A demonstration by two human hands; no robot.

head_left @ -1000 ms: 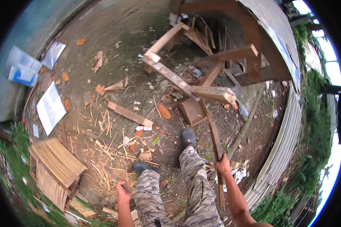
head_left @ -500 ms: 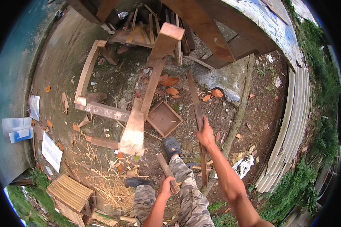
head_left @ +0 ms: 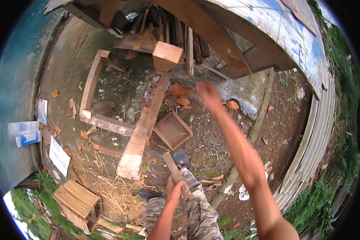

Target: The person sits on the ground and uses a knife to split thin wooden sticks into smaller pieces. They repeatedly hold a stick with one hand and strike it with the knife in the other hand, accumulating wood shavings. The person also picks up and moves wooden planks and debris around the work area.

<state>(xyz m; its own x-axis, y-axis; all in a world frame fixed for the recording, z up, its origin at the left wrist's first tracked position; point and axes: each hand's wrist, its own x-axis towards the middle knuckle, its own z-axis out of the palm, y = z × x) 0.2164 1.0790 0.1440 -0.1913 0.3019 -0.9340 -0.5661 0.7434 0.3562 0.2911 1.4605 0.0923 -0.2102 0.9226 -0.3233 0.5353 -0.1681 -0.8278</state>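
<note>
A short wooden block (head_left: 173, 168) is gripped in my left hand (head_left: 175, 191), held in front of my legs. My right hand (head_left: 209, 95) is stretched forward over the ground, near some large orange-brown leaves (head_left: 183, 101) and below the edge of a raised table. Blur smears its fingers, and I see no plank in it. Between my hands lies a shallow square wooden tray (head_left: 168, 134). Left of that tray, a heavy wooden post (head_left: 134, 154) with a thick squared block (head_left: 167, 54) at its far end stretches away from me.
Scrap boards (head_left: 190, 52) lean together beneath a paint-stained tabletop (head_left: 264, 24). A wooden frame (head_left: 93, 80) rests on the ground at left, above straw and shavings (head_left: 122, 200). At lower left stands a small slatted wooden box (head_left: 77, 198). Corrugated sheets (head_left: 308, 148) edge the right side.
My right hand has swung forward and slightly left, and the long dark plank it held is no longer in it. The left hand still grips the short block, almost unmoved.
</note>
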